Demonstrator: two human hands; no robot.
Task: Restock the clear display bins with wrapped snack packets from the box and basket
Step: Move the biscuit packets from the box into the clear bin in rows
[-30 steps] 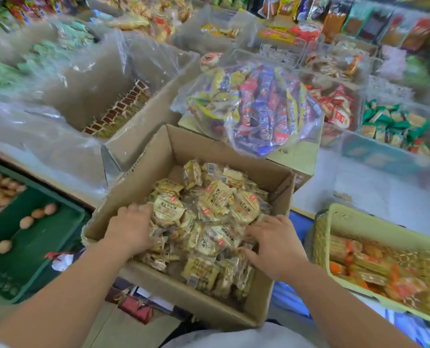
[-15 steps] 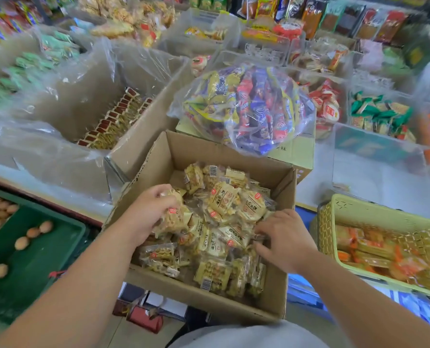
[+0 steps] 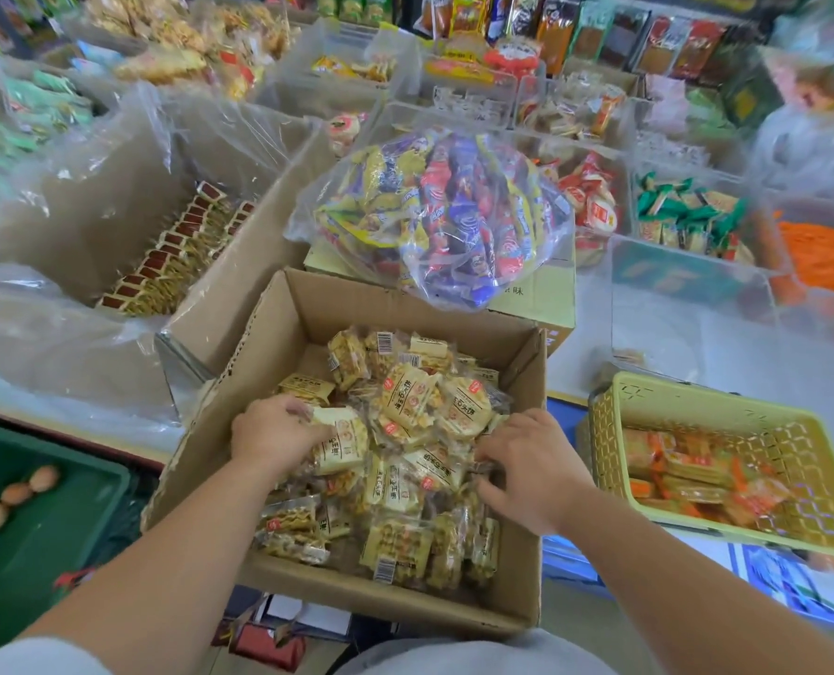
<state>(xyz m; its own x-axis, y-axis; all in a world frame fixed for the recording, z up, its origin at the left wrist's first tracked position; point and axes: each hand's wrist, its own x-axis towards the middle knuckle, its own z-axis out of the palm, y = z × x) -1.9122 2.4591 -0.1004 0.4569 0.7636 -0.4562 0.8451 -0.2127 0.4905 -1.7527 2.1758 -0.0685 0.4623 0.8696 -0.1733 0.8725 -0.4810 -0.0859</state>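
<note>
An open cardboard box in front of me holds several yellow wrapped snack packets. My left hand is inside the box on the left, its fingers closed around a bunch of these packets. My right hand is down in the pile on the right, fingers curled into the packets. A yellow plastic basket with orange wrapped packets stands to the right. A clear display bin stands beyond the basket, with green and yellow packets at its back.
A clear bag of blue, red and yellow snacks lies on a carton behind the box. A plastic-lined carton with brown packets is to the left. A green crate with eggs sits at lower left. More bins and hanging packs fill the back.
My left hand has dropped back down into the box, still clutching packets. My right hand has stayed buried in the pile on the right. The view has shifted slightly.
</note>
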